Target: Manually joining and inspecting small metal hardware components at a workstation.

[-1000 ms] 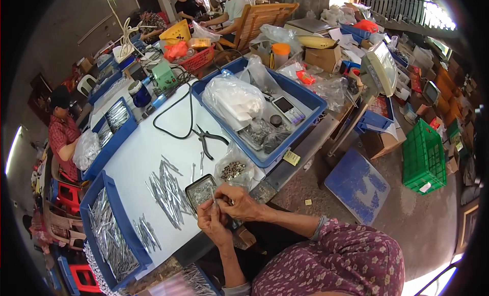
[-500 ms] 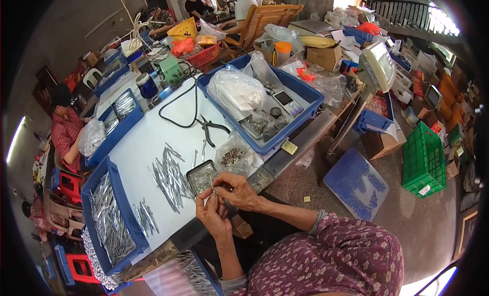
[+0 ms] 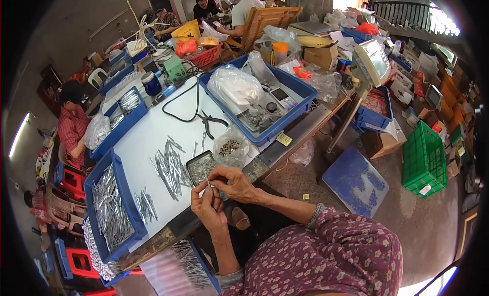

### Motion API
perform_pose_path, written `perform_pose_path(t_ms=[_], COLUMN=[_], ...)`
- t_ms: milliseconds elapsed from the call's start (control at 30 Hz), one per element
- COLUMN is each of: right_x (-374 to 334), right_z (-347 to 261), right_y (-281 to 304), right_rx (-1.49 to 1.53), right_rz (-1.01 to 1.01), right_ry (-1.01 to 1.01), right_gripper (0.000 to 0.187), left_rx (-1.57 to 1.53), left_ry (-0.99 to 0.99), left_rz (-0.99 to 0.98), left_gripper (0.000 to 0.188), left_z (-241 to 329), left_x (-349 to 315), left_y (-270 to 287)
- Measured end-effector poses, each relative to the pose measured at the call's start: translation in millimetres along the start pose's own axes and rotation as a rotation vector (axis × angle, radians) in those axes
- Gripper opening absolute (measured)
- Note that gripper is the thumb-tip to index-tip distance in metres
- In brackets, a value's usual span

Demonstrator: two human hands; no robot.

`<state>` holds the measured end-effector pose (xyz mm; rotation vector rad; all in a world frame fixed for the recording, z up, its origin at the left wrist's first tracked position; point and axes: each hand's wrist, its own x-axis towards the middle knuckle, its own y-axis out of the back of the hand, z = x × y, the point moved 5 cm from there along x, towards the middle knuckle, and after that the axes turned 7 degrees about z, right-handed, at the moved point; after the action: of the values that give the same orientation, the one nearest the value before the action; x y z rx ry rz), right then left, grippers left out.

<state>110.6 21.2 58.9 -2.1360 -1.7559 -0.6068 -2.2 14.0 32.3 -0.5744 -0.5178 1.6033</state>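
My left hand (image 3: 210,209) and my right hand (image 3: 235,185) meet over the table's near edge, both closed in a pinch. A slim silvery metal piece (image 3: 207,177) pokes up from between the fingertips. Its lower end is hidden by the fingers. Just beyond them stands a dark-rimmed square tray (image 3: 189,166) of tiny metal parts. A clear plastic bag (image 3: 220,138) of small brownish metal parts touches the tray's far right side. Several thin metal strips (image 3: 172,166) lie in a pile left of the tray, with a smaller group (image 3: 146,204) nearer me.
Black-handled pliers (image 3: 210,124) lie beyond the bag. A blue bin (image 3: 133,214) of metal strips sits at left; another blue bin (image 3: 290,124) holds bags and a small scale. A person in a red checked shirt (image 3: 71,128) sits at far left. A green crate (image 3: 423,158) stands on the floor.
Both hands stay pinched together and have shifted slightly in the picture. The slim metal piece now shows upright above the fingertips. The whole view has turned a little.
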Motion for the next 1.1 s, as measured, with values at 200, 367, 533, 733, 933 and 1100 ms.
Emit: perform_pose_path(t_ms=[200, 367, 533, 733, 933, 1100], right_x=[-5, -8, -7, -7, -13, -12], right_z=[-2, -1, -12, -14, -23, -28], right_y=[-2, 6, 12, 23, 22, 21], right_rx=[-0.026, 0.127, 0.124, 0.244, 0.596, 0.565], right_rz=[0.002, -0.073, -0.163, -0.179, -0.216, -0.104], right_ry=[0.031, -0.046, 0.018, 0.03, -0.192, -0.187], right_gripper=[0.009, 0.009, 0.007, 0.006, 0.008, 0.008], left_rx=[0.035, 0.057, 0.098, 0.12, 0.119, 0.306], left_ry=[-0.002, 0.0, -0.021, 0.013, -0.026, -0.287], left_rz=[0.032, 0.001, -0.034, -0.143, -0.184, -0.037], left_gripper=[0.012, 0.012, 0.013, 0.012, 0.011, 0.006], left_z=[0, -1, 5, 11, 23, 29], left_x=[-4, -11, -23, -31, -47, -53], left_y=[0, -4, -4, -18, -23, -33])
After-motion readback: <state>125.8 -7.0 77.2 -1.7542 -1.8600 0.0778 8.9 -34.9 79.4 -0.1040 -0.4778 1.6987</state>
